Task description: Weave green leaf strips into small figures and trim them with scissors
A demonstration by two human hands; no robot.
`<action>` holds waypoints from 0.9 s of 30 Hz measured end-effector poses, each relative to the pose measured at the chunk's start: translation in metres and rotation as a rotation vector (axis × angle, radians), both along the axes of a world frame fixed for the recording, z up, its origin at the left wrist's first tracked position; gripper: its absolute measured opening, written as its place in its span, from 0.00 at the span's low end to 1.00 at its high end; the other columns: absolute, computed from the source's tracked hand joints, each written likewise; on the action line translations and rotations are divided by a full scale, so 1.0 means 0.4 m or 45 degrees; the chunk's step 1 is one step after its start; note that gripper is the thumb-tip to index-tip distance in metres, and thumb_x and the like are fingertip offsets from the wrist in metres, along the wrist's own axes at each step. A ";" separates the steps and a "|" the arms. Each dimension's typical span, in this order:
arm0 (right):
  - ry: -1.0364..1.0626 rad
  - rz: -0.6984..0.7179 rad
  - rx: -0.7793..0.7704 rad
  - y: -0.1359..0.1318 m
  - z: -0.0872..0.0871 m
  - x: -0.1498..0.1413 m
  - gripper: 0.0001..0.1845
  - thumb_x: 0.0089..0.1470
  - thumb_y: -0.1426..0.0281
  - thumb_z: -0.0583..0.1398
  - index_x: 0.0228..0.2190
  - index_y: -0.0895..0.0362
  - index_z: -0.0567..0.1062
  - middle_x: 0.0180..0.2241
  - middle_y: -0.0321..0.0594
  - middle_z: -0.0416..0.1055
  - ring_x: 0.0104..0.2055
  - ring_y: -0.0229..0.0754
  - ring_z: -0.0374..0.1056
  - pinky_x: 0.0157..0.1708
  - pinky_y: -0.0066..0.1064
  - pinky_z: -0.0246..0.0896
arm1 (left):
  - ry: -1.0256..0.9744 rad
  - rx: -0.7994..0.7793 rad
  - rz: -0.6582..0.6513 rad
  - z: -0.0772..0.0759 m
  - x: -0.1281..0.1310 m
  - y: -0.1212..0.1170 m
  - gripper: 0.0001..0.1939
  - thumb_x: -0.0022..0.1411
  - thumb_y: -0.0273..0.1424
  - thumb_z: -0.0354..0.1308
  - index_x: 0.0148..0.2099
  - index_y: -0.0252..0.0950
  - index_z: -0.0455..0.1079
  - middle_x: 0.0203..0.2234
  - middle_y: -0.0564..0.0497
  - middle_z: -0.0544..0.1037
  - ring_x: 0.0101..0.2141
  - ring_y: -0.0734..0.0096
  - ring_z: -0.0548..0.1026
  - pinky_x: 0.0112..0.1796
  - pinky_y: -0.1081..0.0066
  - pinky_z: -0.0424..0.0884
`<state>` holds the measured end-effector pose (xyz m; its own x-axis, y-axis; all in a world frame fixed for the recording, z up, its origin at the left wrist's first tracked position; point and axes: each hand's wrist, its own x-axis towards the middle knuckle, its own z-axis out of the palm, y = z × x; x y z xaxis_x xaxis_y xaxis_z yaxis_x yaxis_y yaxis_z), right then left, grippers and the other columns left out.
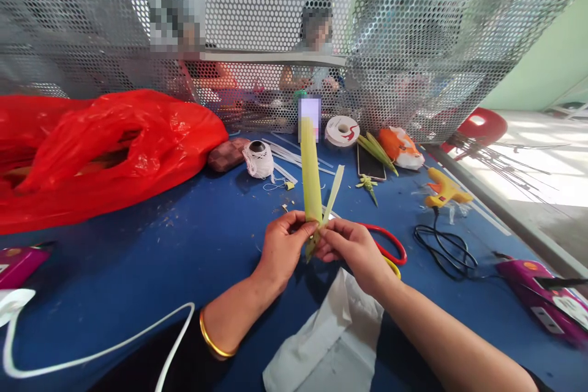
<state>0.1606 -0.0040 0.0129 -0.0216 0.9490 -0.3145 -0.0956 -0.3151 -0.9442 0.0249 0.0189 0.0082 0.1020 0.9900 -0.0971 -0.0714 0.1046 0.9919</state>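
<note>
Both of my hands pinch the base of a pale green leaf strip (pixel 310 177) that stands upright over the blue table (pixel 184 245). My left hand (pixel 282 248) grips its lower end with closed fingers. My right hand (pixel 351 248) pinches the same end, where a narrower strip (pixel 334 193) branches off to the right. Red-handled scissors (pixel 390 248) lie just behind my right hand. A white plastic bag (pixel 331 337) lies below my wrists.
A red plastic bag (pixel 101 147) fills the left. A thread spool (pixel 260 159), tape roll (pixel 342 130), phone (pixel 370 165), more leaves (pixel 379 152) and a yellow glue gun (pixel 443 191) with black cord lie behind. Purple devices sit at both edges. Two people sit beyond the perforated screen (pixel 413 43).
</note>
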 end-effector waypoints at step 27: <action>-0.094 -0.043 0.026 0.007 -0.035 -0.001 0.07 0.42 0.67 0.60 0.20 0.57 0.69 0.17 0.31 0.69 0.19 0.33 0.68 0.19 0.22 0.62 | -0.039 0.102 0.047 -0.007 0.004 -0.013 0.04 0.52 0.32 0.64 0.31 0.37 0.76 0.24 0.55 0.78 0.26 0.74 0.72 0.31 0.75 0.67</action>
<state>0.1600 -0.0010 -0.0010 0.0328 0.9550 -0.2949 -0.0357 -0.2938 -0.9552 0.0267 0.0136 0.0053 0.0673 0.9976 -0.0149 -0.1042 0.0219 0.9943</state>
